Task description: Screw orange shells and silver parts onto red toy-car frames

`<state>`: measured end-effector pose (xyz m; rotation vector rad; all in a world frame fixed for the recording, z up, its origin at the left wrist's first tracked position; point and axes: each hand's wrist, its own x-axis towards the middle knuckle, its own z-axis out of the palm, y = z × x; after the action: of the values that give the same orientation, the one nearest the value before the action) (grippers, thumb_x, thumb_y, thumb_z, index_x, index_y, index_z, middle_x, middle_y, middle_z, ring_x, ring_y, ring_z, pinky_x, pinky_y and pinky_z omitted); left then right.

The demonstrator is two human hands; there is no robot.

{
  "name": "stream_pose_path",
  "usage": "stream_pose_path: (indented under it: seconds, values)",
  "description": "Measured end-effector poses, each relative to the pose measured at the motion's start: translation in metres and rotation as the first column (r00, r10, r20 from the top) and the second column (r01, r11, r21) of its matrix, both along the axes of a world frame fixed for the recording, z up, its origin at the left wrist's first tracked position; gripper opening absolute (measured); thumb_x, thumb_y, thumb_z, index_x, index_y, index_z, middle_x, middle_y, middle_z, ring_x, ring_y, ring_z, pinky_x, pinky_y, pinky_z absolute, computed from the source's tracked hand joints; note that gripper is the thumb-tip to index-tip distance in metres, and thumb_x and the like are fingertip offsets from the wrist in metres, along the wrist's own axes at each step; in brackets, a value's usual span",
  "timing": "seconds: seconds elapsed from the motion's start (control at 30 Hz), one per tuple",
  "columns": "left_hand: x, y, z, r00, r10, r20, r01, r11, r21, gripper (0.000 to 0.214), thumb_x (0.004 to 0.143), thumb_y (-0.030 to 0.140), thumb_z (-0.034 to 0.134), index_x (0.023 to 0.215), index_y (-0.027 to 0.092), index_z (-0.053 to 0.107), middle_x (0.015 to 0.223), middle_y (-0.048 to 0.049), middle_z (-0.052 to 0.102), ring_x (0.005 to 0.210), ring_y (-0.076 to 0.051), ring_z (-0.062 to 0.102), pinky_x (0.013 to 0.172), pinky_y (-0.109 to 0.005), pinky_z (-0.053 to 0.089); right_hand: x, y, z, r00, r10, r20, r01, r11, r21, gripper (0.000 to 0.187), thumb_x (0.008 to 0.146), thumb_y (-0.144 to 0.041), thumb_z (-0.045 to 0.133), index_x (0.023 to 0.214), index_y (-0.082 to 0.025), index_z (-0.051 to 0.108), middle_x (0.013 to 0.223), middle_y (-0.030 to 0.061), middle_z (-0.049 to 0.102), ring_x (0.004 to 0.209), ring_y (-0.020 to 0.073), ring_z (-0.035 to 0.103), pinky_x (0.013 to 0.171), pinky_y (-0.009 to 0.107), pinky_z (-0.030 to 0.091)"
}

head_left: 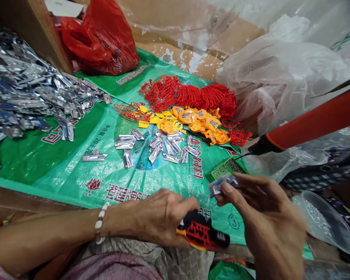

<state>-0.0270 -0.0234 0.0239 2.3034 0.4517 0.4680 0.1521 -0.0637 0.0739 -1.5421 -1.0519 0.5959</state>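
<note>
My left hand [169,216] is closed around a small black item [218,236] that carries a red lattice piece and a yellow edge. Its exact kind is unclear. Between the thumb and fingers of my right hand [268,217] is a small silver foil packet [221,184], slightly blurred. Loose silver packets [169,147] lie on the green sheet ahead of both hands. Behind them are orange-yellow pieces with blue marks [196,118] and a long stack of red lattice pieces [189,95].
A big heap of silver packets [26,89] covers the left side. A red plastic bag [102,42] stands behind it. At right, an orange-red tool with a black tip [309,120] points toward a small green box [226,169]. A clear tub [326,221] sits lower right.
</note>
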Motion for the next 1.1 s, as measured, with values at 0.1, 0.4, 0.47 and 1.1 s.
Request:
stream_pose_path:
  seconds: [0.1,0.4,0.47,1.1]
  values:
    - [0.002,-0.006,-0.004,0.998,-0.056,0.036,0.051,0.990,0.131,0.040,0.083,0.046,0.072,0.099,0.014,0.055,0.074,-0.0037,0.068,0.062,-0.020,0.067,0.053,-0.027,0.044,0.001,0.031,-0.010,0.895,0.422,-0.143,-0.445,0.865,-0.232,0.030,0.065,-0.036,0.083,0.082,-0.017,0.067,0.063,-0.0007,0.066,0.049,0.0137,0.062,0.045,0.025,0.052]
    - [-0.001,-0.010,-0.006,0.995,-0.069,0.078,0.043,0.955,0.294,0.042,0.083,0.045,0.071,0.100,0.009,0.057,0.078,-0.0072,0.070,0.064,-0.021,0.067,0.056,-0.032,0.049,-0.055,0.070,-0.056,0.574,0.685,-0.449,-0.819,0.491,-0.298,0.022,0.078,-0.032,0.070,0.093,-0.017,0.063,0.057,-0.0058,0.063,0.046,0.0106,0.060,0.048,0.024,0.052]
    - [-0.002,-0.009,-0.007,0.991,-0.067,0.116,0.033,0.960,0.279,0.040,0.081,0.042,0.073,0.098,0.009,0.058,0.080,-0.0071,0.071,0.066,-0.021,0.067,0.059,-0.032,0.050,-0.066,0.073,-0.058,0.514,0.727,-0.455,-0.858,0.435,-0.274,0.025,0.080,-0.030,0.068,0.101,-0.018,0.066,0.057,-0.0053,0.064,0.048,0.0110,0.062,0.051,0.024,0.054]
    - [0.000,0.002,-0.006,0.989,-0.146,0.008,0.145,0.986,0.081,0.027,0.093,0.033,0.057,0.110,0.012,0.057,0.095,-0.0110,0.074,0.083,-0.024,0.071,0.069,-0.031,0.052,-0.069,0.073,-0.065,0.422,0.687,-0.592,-0.900,0.396,-0.183,0.031,0.078,-0.036,0.072,0.104,-0.018,0.073,0.078,0.0014,0.072,0.071,0.0124,0.070,0.071,0.027,0.056]
